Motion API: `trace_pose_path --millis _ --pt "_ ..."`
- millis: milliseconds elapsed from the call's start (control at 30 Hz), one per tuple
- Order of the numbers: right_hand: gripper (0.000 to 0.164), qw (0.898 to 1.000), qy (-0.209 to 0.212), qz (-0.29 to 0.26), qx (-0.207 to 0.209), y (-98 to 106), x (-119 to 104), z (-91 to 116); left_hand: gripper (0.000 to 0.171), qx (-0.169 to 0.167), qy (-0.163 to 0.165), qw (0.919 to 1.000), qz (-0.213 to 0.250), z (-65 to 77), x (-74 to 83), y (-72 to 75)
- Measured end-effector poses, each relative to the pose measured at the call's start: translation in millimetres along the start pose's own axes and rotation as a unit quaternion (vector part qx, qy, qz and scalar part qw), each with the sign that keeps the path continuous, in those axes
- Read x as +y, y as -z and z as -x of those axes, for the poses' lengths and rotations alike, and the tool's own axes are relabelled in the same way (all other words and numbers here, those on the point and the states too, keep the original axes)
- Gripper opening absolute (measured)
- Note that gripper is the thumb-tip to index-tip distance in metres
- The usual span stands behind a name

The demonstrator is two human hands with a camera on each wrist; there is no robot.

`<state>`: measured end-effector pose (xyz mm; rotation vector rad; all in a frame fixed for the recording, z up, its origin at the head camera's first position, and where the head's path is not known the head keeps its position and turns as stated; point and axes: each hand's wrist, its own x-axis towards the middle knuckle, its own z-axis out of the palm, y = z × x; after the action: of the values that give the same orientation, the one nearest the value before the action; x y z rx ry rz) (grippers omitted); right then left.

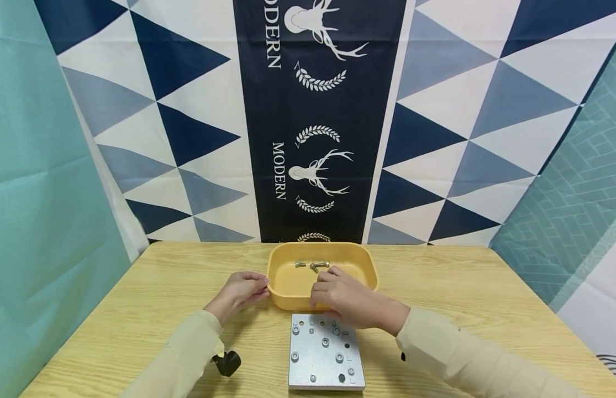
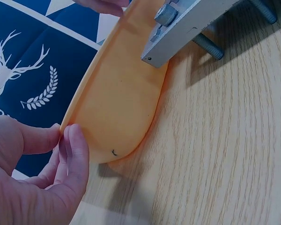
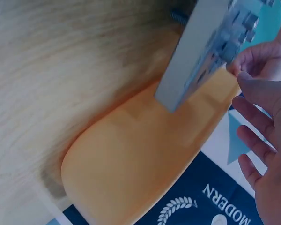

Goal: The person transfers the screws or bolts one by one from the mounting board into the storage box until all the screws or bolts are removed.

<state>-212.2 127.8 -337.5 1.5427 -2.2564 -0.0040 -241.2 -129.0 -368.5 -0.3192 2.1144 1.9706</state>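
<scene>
A yellow plastic tray [image 1: 288, 303] stands toward the back of the table. My left hand [image 1: 243, 290] pinches its left rim between thumb and fingers, which the left wrist view shows up close on the tray wall [image 2: 117, 98]. Over the tray's near edge is my right hand [image 1: 349, 298], its fingers bent loosely. In the right wrist view, that hand [image 3: 271, 126] has parted fingers and nothing visible between them. Small metal bolts [image 1: 320, 265] lie on the tray floor. Just in front sits a silver metal plate [image 1: 308, 369] with several socket-head bolts and holes.
Bolt shanks [image 2: 208, 46] stick out beneath the plate, which stands raised off the wooden table [image 1: 437, 287]. A patterned cloth [image 1: 317, 110] hangs behind the table. A black device [image 1: 227, 363] is at the left sleeve.
</scene>
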Motion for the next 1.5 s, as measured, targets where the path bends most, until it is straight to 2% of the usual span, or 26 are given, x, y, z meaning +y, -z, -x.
trace_pose_path --millis 133,300,867,1500 --pt "0.021 1.0 0.018 0.007 -0.002 -2 -7 1 0.023 -0.007 -0.004 1.0 0.0 1.0 1.6 0.3" --pt "0.024 0.999 0.032 0.007 -0.012 -3 -14 1 0.023 0.006 0.004 1.0 -0.004 -0.9 1.5 -0.5" --pt "0.017 0.999 0.028 -0.016 -0.041 -9 -23 -2 0.026 0.005 0.004 1.0 -0.007 -1.4 -0.8 -0.7" --pt "0.009 0.999 0.026 -0.016 -0.044 -11 -26 -7 0.025 0.005 0.008 0.9999 -0.003 -1.9 0.2 -0.7"
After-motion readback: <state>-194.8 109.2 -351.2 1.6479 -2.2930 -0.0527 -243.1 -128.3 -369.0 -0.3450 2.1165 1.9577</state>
